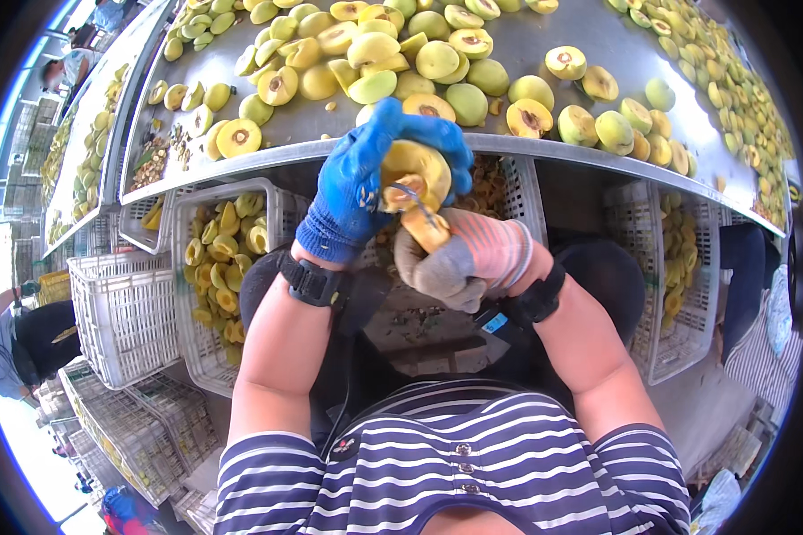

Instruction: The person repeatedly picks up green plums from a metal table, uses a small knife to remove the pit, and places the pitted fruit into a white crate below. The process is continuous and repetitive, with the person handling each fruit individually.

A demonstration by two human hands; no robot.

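My left hand (353, 184), in a blue coated glove, holds a yellow peach half (429, 167) just off the near edge of the metal table (294, 152). Its brown pit area (401, 192) faces me. My right hand (452, 261), in a grey-palmed glove with a striped back, grips a pitting tool by its short yellowish handle (426, 229). The tool's thin curved metal blade (408, 192) lies at the pit area; how deep it sits cannot be told. Cut peaches (375, 50) are heaped on the table beyond my hands.
A white plastic crate (191, 348) with pitted halves (224, 247) stands by my left knee. Beneath my hands, another crate (525, 194) holds brown scraps (485, 184). To the right is a crate (686, 334) of halves. Other people (766, 341) sit or stand at both sides.
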